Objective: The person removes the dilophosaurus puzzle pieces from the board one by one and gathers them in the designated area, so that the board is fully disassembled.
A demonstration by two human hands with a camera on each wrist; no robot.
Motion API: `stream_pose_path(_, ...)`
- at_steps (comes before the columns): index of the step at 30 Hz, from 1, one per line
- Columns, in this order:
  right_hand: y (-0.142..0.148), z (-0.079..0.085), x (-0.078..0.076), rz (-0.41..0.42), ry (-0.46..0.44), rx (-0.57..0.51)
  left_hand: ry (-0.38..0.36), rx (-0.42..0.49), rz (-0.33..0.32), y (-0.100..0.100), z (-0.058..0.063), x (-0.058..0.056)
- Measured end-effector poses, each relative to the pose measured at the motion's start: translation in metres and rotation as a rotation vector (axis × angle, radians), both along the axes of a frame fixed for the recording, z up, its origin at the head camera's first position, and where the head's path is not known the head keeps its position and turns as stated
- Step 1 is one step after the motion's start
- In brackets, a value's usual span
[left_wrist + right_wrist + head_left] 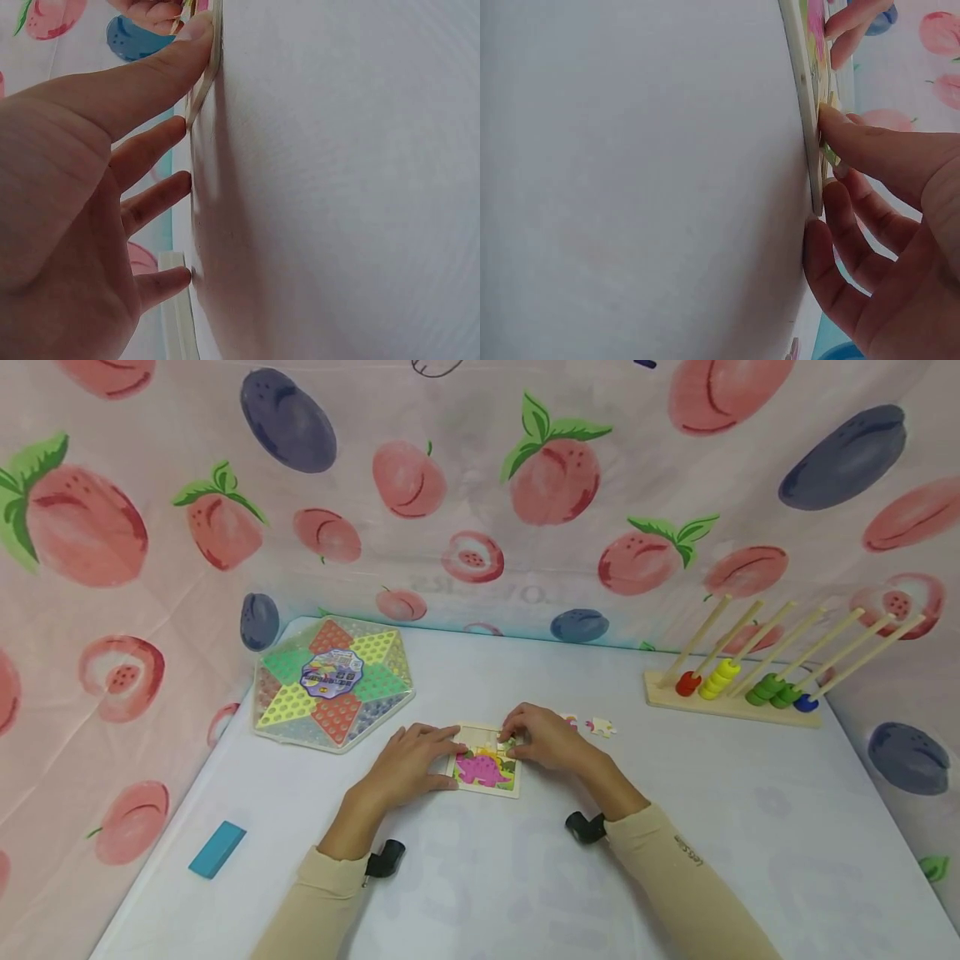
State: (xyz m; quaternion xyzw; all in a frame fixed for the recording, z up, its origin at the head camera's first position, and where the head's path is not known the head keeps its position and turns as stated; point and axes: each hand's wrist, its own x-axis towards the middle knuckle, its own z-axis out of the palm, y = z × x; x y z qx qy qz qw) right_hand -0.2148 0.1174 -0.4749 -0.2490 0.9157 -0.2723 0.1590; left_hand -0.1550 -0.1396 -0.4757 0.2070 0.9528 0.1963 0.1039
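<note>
A small wooden jigsaw puzzle (483, 772) with a pink dinosaur lies in its tray in mid-table; part of the upper area shows bare wood. My left hand (411, 758) rests at its left side with fingers spread and fairly straight; in the left wrist view the thumb (196, 28) presses the tray's edge. My right hand (551, 739) is over the upper right corner. In the right wrist view its thumb and a finger pinch a greenish puzzle piece (829, 154) at the tray's surface. Loose puzzle pieces (602, 727) lie just beyond the right hand, one partly hidden by it.
A Chinese checkers board (333, 683) in clear packaging lies at the back left. At the back right stands a wooden bead counter (731, 706) with upright rods and coloured beads. A blue block (217, 850) lies near the left edge. Fruit-patterned cloth hangs behind the white table.
</note>
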Motion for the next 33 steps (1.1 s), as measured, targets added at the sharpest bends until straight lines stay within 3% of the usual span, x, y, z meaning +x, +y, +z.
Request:
stream_pose_path(16,0.011,-0.001,-0.001,-0.045,-0.033,-0.127,-0.004,0.013,-0.002,-0.001,-0.001,0.0)
stream_pose_path(27,0.06,0.032,-0.006,-0.239,-0.072,-0.282,-0.003,0.019,-0.006,-0.002,-0.001,0.0)
stream_pose_path(33,0.099,0.047,-0.008,-0.35,0.009,-0.261,-0.009,0.022,0.003,-0.001,-0.001,0.001)
